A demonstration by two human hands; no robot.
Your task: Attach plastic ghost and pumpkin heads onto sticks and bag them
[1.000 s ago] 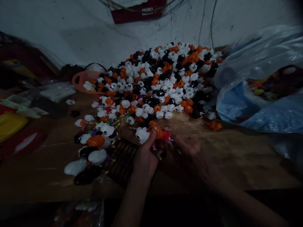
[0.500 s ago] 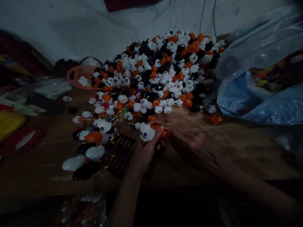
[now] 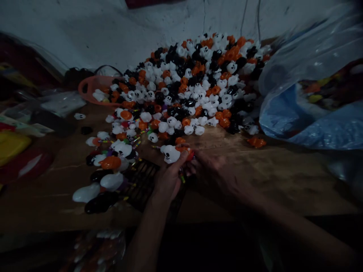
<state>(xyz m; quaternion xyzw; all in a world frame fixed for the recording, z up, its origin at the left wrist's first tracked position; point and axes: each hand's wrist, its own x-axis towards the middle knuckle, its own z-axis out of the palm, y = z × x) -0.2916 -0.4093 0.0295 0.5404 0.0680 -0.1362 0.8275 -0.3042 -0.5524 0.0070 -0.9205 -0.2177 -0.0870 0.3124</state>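
Observation:
My left hand [image 3: 168, 177] is closed around a white skull-face bead [image 3: 171, 154] and an orange bead [image 3: 183, 150] beside it, the thumb lying across the orange one. Close against its right side is my right hand [image 3: 214, 168], with fingers bent together at a small red piece [image 3: 191, 155]. What those fingers pinch is too dark to make out. A short green and yellow strand [image 3: 182, 178] hangs beneath the left hand. Under the hands lies a black slotted tray [image 3: 146, 177], partly covered by the left forearm.
A heap of white, orange and black figure beads [image 3: 193, 83] spreads against the wall. Strung bead pieces [image 3: 110, 162] lie at left, near an orange basket [image 3: 85, 88]. A clear plastic bag with blue [image 3: 309, 121] stands at right, and a loose orange bead [image 3: 256, 142] lies near it.
Both hands and the held beads have shifted slightly left and up in view. My right hand has come closer to the left one. A green and yellow strand now shows below the left hand.

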